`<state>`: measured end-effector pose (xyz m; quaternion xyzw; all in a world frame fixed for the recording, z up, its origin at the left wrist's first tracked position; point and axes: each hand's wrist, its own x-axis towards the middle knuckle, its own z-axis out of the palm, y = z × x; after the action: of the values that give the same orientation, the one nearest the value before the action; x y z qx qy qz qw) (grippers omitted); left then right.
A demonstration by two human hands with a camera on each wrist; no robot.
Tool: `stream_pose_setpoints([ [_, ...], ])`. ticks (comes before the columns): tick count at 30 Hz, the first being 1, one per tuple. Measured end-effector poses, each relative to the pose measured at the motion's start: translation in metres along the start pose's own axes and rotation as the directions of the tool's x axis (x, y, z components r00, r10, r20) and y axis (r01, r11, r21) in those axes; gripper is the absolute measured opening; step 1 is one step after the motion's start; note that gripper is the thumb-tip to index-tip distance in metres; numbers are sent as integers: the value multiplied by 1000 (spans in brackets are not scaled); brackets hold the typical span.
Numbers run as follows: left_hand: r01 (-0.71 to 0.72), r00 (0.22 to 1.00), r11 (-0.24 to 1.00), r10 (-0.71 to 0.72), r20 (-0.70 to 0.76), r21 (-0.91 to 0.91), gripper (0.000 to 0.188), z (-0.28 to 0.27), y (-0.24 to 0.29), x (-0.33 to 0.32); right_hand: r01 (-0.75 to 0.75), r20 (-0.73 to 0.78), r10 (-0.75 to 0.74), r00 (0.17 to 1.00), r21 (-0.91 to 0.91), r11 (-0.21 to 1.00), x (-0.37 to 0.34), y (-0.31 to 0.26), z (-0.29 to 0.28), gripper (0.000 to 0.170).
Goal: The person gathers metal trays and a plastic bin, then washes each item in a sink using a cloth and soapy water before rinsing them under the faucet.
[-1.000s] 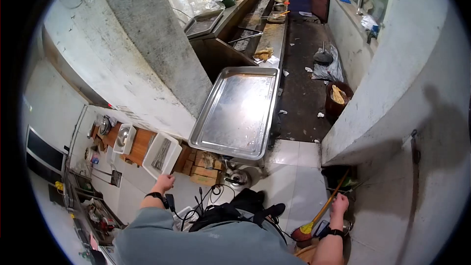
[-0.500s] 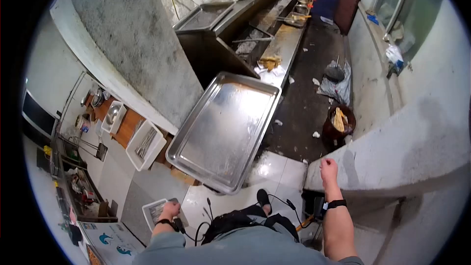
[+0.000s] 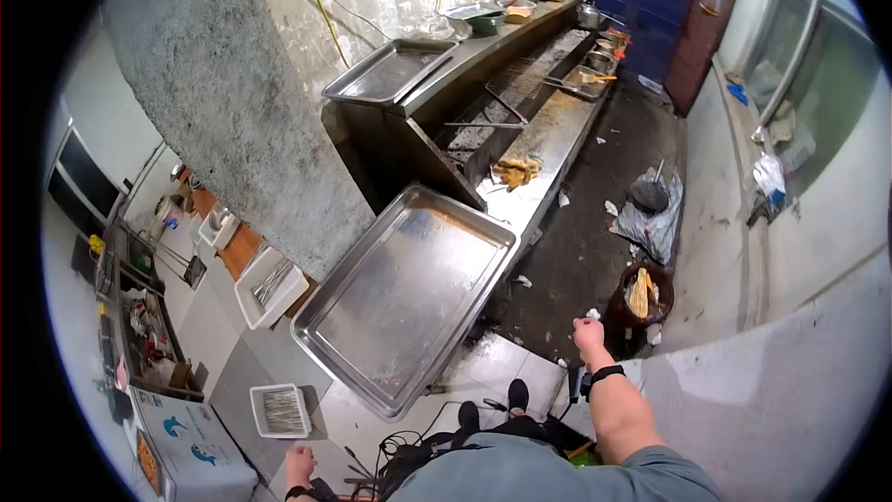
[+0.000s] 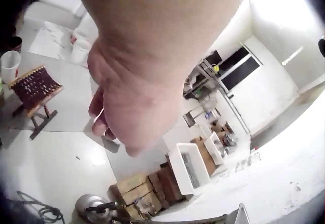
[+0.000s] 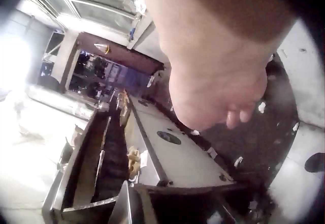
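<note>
We see a silver-grey tray (image 3: 400, 297) marked with brown along its far edge, and a white basket (image 3: 282, 433) with pale sticks (image 3: 282, 409). We note a grey-blue shirt (image 3: 530, 469), a black wristband (image 3: 608, 373), a mottled grey pillar (image 3: 242, 112), an orange-brown tabletop (image 3: 243, 247), a white cabinet (image 3: 228, 481) printed with blue dolphins (image 3: 175, 427), and a reddish-brown door (image 3: 711, 33). In the left wrist view, we find a dark-red stool seat (image 4: 36, 87) dotted with pale specks.

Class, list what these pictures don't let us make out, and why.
Space under the large metal tray: head view, covered by it.
Part of the kettle: left wrist view, cut off by the bottom edge.
Contents of the far pots: head view, too small.
Right hand: right wrist view, most fingers hidden behind the hand itself.
</note>
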<state>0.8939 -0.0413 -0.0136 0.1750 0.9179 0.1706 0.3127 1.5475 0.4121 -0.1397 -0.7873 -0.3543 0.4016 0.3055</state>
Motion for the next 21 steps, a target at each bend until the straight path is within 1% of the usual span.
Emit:
stream_pose_setpoints([
  [1,66,998,996,-65,6,-62,24,4,0,-17,31,-17,-33,999,-108,994,-15,-30,-14,26],
  [2,131,991,984,-130,15,-120,24,6,0,-32,39,-4,-40,999,-108,993,-3,-31,-14,26],
  [3,137,991,983,-137,4,-125,24,8,10,-51,28,-28,-32,999,-135,990,9,-30,-16,24],
  [4,129,990,985,-135,-48,-117,24,12,20,-70,17,-52,-26,998,-163,987,25,-24,-16,23],
  [5,124,986,986,-135,-98,-111,26,17,27,-82,31,-41,-39,998,-184,982,46,-12,-15,21],
  [6,131,984,984,-144,-104,-122,26,21,22,-82,-63,27,65,998,-75,995,39,-32,-26,21],
  [7,163,983,972,-174,-49,-171,23,24,13,-79,-22,6,23,1000,-98,995,60,-18,-21,22],
  [8,196,980,956,-198,9,-219,24,28,5,-77,18,-18,-20,1000,-121,992,92,12,-14,23],
  [9,201,979,953,-205,8,-228,24,33,6,-81,27,-11,-28,1000,-126,992,111,26,-13,23],
  [11,189,976,949,-211,-61,-252,23,46,3,-93,-22,16,24,1000,-118,993,140,43,-11,23],
  [12,197,974,945,-220,-60,-263,23,51,-1,-97,-12,21,15,1000,-126,992,153,50,-9,23],
  [13,1,995,985,-19,-98,-174,22,58,-13,-97,2,-10,-4,1000,-156,988,161,53,-9,24],
  [14,-194,976,978,184,-120,-78,20,66,-24,-96,16,-39,-24,999,-187,982,170,56,-7,24],
  [15,-181,978,980,169,-125,-86,20,71,-21,-99,26,-27,-32,999,-197,980,157,34,-13,24],
  [16,53,994,969,-74,-78,-240,19,74,-13,-100,-51,9,54,998,-200,979,130,-1,-26,27],
  [17,279,954,883,-301,3,-377,18,76,-2,-103,-126,43,137,990,-204,971,110,-31,-34,32],
  [18,292,949,875,-316,1,-387,18,80,-7,-99,-115,55,130,990,-217,969,111,-35,-32,32],
  [20,266,959,806,-280,55,-529,18,89,-27,-94,33,34,-25,999,-260,965,112,-38,-29,31],
  [21,244,963,845,-270,15,-476,18,91,-34,-94,167,31,-165,986,-261,951,95,-50,-31,29],
])
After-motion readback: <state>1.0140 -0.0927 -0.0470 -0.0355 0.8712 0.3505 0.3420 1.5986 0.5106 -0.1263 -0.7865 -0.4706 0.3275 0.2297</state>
